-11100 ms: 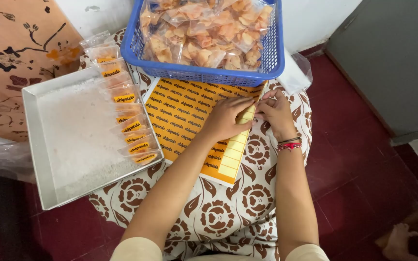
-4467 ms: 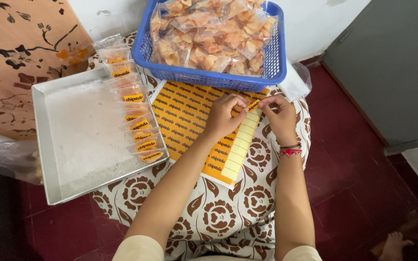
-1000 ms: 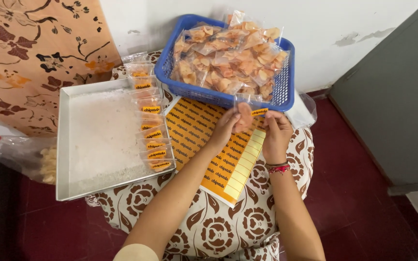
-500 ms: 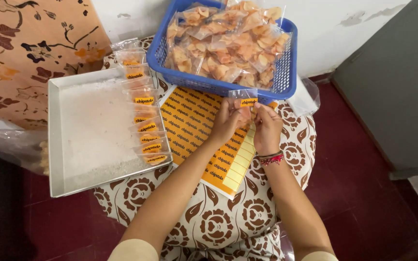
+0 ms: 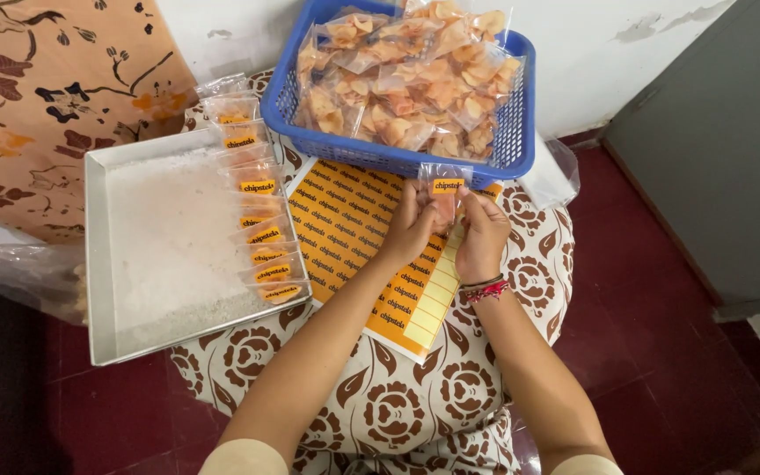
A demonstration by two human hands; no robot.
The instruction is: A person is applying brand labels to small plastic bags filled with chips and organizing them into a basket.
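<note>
Small clear snack packet (image 5: 442, 195): orange chips inside, orange label stuck near its top; held upright above the sticker sheet (image 5: 354, 233), just near of the blue basket.

Sticker sheet: orange labels in rows, lying flat, right strip peeled bare.

Tabletop (image 5: 415, 413) covered in white cloth with brown floral print, standing on dark red tiled floor (image 5: 697, 387). Directly on it: metal tray (image 5: 97, 264) at left, overhanging edge; blue plastic basket (image 5: 521, 141) at far side, against wall; orange sticker sheet (image 5: 345, 220) flat in middle, between tray and basket, far corner under basket. Crumpled clear plastic bag (image 5: 549, 176) at right edge, just beside basket.
</note>
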